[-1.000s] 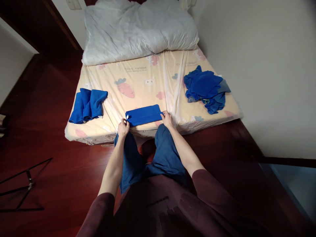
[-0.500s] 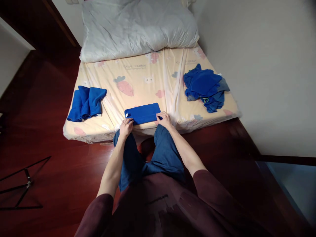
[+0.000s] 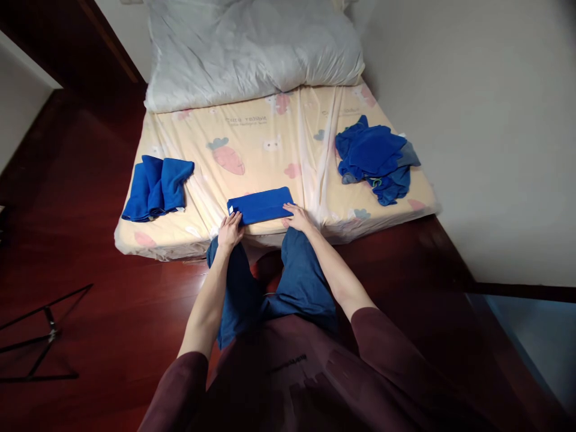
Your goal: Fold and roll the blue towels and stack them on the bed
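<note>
A blue cloth (image 3: 261,204), folded into a flat rectangle with a small white tag at its left end, lies near the front edge of the bed. My left hand (image 3: 231,230) rests at its near left corner, fingers stretched out over the edge of the fabric. At the near right corner, my right hand (image 3: 296,216) lies with its fingers extended on the cloth. Both hands are open and touch the cloth without gripping it.
Several folded blue cloths (image 3: 155,187) lie at the bed's left. A crumpled heap of blue cloths (image 3: 373,157) sits at the right. A white quilt (image 3: 252,54) covers the back of the patterned sheet (image 3: 193,135). A black tripod's legs (image 3: 49,336) stand on the floor at left.
My fingers have gone from pinching the cloth's near edge to lying stretched out on it. The folded cloth has stayed in about the same place.
</note>
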Motion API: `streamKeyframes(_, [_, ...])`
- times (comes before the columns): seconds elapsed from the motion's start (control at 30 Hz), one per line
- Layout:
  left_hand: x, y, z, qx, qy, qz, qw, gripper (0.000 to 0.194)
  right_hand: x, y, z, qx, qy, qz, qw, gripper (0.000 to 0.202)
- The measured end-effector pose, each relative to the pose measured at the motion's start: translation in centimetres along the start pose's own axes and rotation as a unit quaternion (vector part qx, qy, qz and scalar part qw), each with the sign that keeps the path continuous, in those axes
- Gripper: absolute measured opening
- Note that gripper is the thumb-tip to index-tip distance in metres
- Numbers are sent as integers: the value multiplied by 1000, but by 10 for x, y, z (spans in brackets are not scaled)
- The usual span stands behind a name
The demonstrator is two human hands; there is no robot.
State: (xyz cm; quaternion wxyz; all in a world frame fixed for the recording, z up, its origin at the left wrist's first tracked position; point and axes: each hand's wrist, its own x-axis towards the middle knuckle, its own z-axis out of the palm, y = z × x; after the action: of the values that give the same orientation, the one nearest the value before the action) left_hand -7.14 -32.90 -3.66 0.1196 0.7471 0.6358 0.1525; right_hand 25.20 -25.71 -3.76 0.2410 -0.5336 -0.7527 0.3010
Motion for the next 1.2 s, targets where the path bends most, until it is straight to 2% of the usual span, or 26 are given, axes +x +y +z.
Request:
streamKeyframes(0.2, [5,-2,0,-12,-9,-35,999,71,6,7,2,-8,2,30,1000,74])
streamKeyframes(0.4, [6,-3,-3,-41,1,-58,997,75,11,14,8,-33,13,68,997,76])
streamKeyframes(0.53, [6,-4,-2,-51,15,-78,996,70,12,18,8,-36,18,62,997,74])
streamKeyframes(0.77, [8,-12,-2,-103,41,-115,987,60,12,26,6,-39,66,94,993,61])
streamKeyframes(0.93, [11,-21,-1,-149,49,-121,980,53,16,34,4,0,104,74,992,48])
streamKeyframes(1.03, [12,-25,-1,-159,63,-144,975,47,22,36,5,42,124,56,990,47])
streamKeyframes(1.2, [15,-24,-5,-150,81,-171,970,43,33,45,12,125,144,93,977,43])
